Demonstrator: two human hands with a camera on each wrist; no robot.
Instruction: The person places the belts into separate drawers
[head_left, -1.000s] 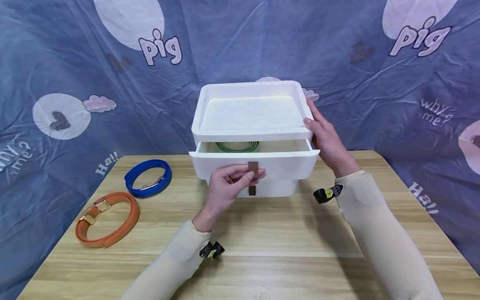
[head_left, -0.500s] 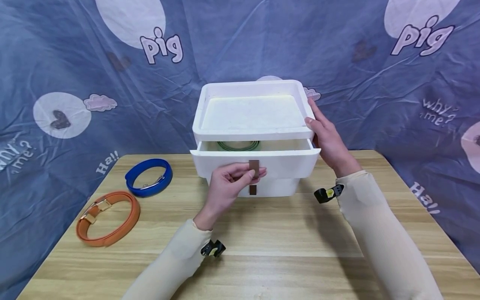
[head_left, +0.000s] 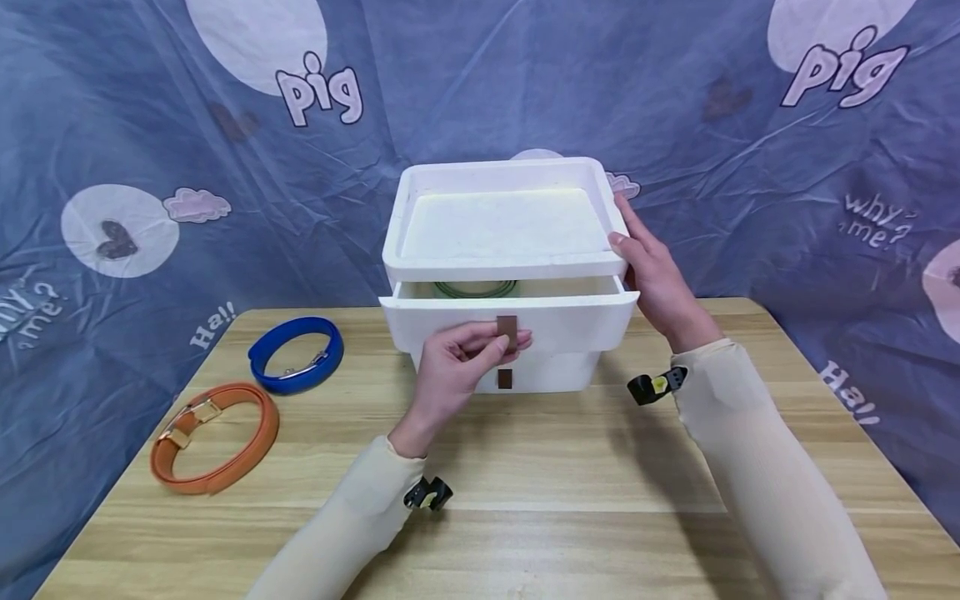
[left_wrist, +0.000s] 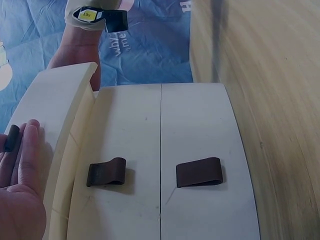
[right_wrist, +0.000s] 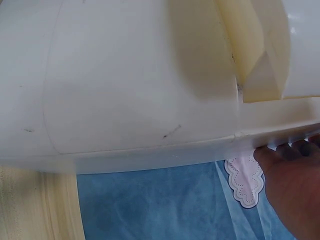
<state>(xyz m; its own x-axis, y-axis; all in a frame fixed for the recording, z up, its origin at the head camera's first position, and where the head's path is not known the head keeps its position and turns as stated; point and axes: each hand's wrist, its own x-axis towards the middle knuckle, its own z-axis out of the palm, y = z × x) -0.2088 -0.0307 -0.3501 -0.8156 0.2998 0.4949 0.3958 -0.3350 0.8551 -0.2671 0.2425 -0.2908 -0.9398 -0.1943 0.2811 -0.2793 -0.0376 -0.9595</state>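
Observation:
A white drawer cabinet (head_left: pixel 510 221) with a raised rim stands at the back middle of the table in the head view. Its top drawer (head_left: pixel 573 321) is pulled partway out. Inside it lies a coiled green belt (head_left: pixel 476 289), half hidden under the cabinet top. My left hand (head_left: pixel 448 358) pinches the brown pull tab (head_left: pixel 507 325) on that drawer between thumb and fingers. At the right, my right hand (head_left: pixel 662 282) holds the cabinet's side, its thumb on the top rim. The left wrist view shows two brown tabs below, an upper tab (left_wrist: pixel 106 172) and a lower tab (left_wrist: pixel 200 172).
Left of the cabinet lie a coiled blue belt (head_left: pixel 296 358) and a coiled orange belt (head_left: pixel 217 437) with a gold-coloured buckle. The wooden table (head_left: pixel 555 517) reaches back to a blue patterned cloth (head_left: pixel 465 83).
Both hands keep their places on the tab and the cabinet's side. The drawer's opening looks very slightly narrower; the belts lie as before.

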